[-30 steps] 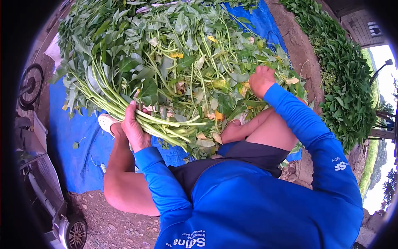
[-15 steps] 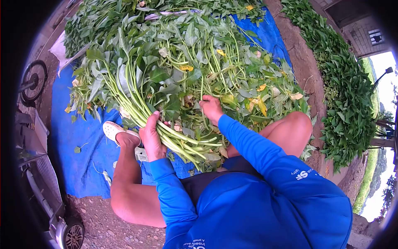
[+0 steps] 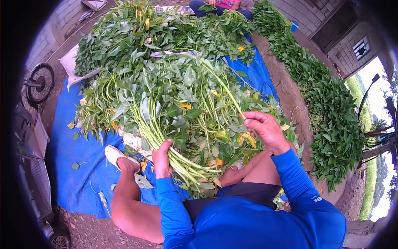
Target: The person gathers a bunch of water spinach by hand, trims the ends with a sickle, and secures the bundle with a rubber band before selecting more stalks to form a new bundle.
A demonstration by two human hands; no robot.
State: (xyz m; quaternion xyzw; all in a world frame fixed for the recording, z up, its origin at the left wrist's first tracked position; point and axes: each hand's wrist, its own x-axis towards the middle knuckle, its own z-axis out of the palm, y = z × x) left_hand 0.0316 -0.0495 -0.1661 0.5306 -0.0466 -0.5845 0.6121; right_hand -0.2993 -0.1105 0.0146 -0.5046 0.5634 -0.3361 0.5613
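My left hand [image 3: 163, 159] is closed around a thick bunch of leafy green stems [image 3: 150, 132], which look like water spinach. The cut ends of the bunch point down to the right, the leaves up and away. Raised on the right, my right hand [image 3: 267, 129] pinches a long green stem [image 3: 226, 88] near its lower end. That stem slants up and left over the heap, its leafy top merging with the greens behind. Between and beyond my hands spreads a loose heap of stems [image 3: 203, 110] with some yellow leaves.
A blue tarp [image 3: 83, 166] lies beneath the heap. More greens [image 3: 124, 33] are piled at the back, where another person [image 3: 226, 5] sits. A long row of leafy bundles [image 3: 327, 112] runs along the right. At left stands a wheel [image 3: 40, 85].
My right hand has risen from the heap and moved right, drawing up a long stem. My left hand still grips the bunch. The view has tilted up, showing the other person at the back.
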